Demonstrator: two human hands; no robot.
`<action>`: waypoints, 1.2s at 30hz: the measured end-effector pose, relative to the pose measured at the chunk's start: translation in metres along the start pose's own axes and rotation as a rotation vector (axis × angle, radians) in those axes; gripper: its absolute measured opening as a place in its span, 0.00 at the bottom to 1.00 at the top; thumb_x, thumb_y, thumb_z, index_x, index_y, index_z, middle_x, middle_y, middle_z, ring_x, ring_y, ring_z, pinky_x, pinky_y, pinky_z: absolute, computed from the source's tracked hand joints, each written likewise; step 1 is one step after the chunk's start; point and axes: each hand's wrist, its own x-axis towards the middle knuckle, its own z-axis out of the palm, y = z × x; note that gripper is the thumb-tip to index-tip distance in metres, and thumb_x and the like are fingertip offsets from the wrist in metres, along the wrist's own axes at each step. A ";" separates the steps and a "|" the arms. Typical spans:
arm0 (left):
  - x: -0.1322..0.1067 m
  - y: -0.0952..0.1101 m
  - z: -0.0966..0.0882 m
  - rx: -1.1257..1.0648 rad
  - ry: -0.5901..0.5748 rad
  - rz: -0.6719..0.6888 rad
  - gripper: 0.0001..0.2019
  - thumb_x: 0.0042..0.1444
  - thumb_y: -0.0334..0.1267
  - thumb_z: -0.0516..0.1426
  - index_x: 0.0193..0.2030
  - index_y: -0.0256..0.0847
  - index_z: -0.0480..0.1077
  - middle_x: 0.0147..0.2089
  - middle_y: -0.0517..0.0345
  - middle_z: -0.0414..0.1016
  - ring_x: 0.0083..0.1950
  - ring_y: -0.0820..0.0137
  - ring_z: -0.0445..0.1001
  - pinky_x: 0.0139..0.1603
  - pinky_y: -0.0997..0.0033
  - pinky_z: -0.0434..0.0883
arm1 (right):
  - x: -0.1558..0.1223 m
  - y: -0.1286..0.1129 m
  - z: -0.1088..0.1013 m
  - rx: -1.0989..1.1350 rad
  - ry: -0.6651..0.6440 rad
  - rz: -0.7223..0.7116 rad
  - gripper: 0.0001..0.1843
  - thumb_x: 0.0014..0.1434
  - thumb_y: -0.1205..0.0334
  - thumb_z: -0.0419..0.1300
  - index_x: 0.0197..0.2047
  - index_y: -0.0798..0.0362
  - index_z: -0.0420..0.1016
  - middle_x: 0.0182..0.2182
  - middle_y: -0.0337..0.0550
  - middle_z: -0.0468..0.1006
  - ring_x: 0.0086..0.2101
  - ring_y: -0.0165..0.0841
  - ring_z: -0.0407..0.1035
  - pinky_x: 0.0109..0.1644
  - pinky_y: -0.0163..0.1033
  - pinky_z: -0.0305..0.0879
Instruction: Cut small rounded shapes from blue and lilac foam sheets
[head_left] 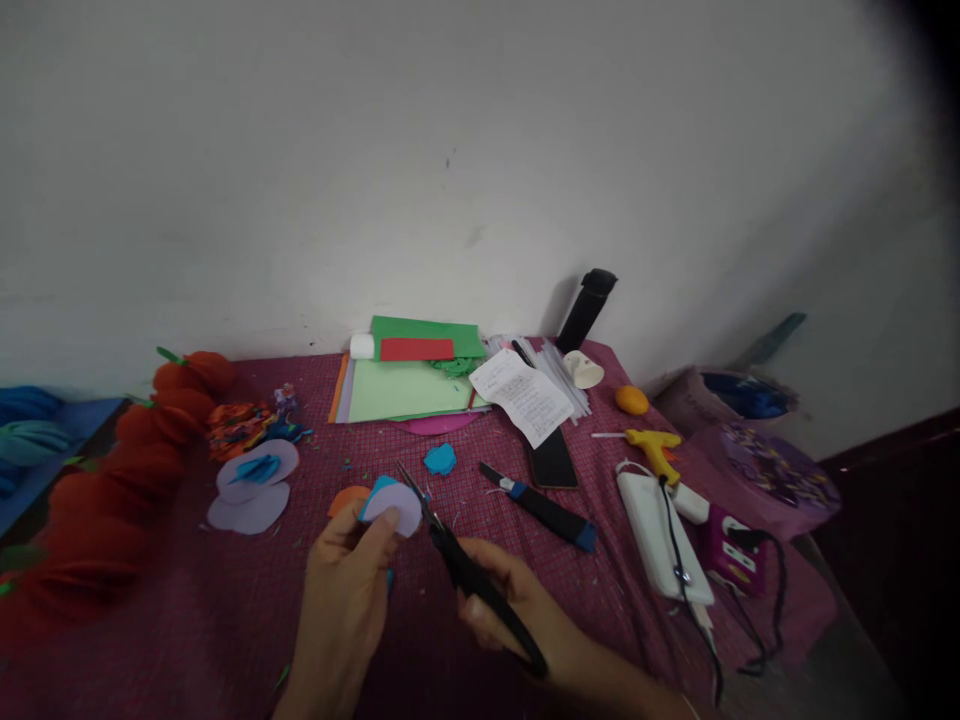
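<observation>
My left hand [346, 575] pinches a small stack of paper pieces [394, 503], lilac on top with blue and orange behind, just above the purple-red tablecloth [187, 620]. My right hand [504, 600] grips black scissors [457, 555]; their blades point up and left, with the tips at the right edge of the lilac piece. Both hands are at the front middle of the table.
Lilac paper discs with a blue fold [255, 480] lie to the left beside a row of red paper balls [142, 430]. Behind are coloured paper sheets [409, 385], a blue scrap [440, 459], a utility knife [540, 507], a phone [553, 460], a written note [523, 395], a glue gun [654, 450] and a white power bank [664, 535].
</observation>
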 end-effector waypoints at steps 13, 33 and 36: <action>0.001 0.004 -0.001 0.083 -0.020 0.001 0.10 0.39 0.37 0.68 0.27 0.38 0.73 0.23 0.65 0.69 0.22 0.77 0.62 0.23 0.78 0.61 | -0.004 -0.009 -0.001 -0.026 -0.015 0.024 0.37 0.49 0.39 0.67 0.54 0.53 0.67 0.25 0.31 0.60 0.21 0.21 0.49 0.23 0.30 0.46; 0.002 0.007 -0.005 0.045 -0.037 -0.076 0.10 0.33 0.35 0.69 0.24 0.38 0.74 0.23 0.63 0.71 0.22 0.76 0.64 0.24 0.76 0.61 | -0.014 -0.012 -0.013 -0.074 -0.062 0.065 0.34 0.52 0.40 0.66 0.54 0.54 0.65 0.23 0.29 0.63 0.18 0.20 0.53 0.20 0.28 0.49; 0.000 0.013 -0.011 0.037 -0.071 -0.147 0.09 0.30 0.32 0.67 0.24 0.38 0.75 0.22 0.61 0.71 0.23 0.74 0.66 0.26 0.75 0.63 | -0.020 -0.030 -0.020 -0.175 -0.190 0.039 0.35 0.53 0.34 0.60 0.51 0.55 0.66 0.32 0.38 0.67 0.28 0.25 0.62 0.30 0.33 0.58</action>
